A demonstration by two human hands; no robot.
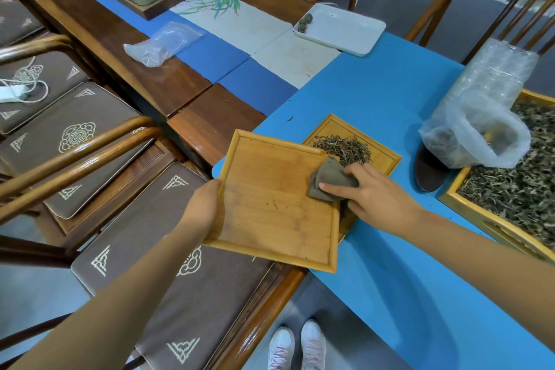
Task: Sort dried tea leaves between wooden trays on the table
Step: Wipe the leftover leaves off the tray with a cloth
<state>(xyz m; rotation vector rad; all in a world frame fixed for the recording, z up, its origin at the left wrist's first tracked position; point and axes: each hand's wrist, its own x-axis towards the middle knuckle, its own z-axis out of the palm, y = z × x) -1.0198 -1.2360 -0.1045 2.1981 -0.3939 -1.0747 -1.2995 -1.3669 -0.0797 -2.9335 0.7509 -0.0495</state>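
Note:
My left hand [204, 207] grips the left edge of a square wooden tray [270, 219], held tilted above the table's near corner; only a few leaf bits lie on it. My right hand [363, 192] presses a folded grey-brown cloth [330, 177] against that tray's right side. Behind it a second wooden tray [384, 156] rests on the blue table cover, with a pile of dried tea leaves [345, 147] in it. At the right edge a large wooden tray [468, 204] is full of loose tea leaves [516, 186].
A clear plastic bag [480, 135] with some leaves leans over a dark scoop [429, 171] beside the large tray. A white tray [342, 30] and another plastic bag [162, 42] lie further back. Cushioned wooden chairs [99, 141] stand at the left. My shoes [297, 345] show below.

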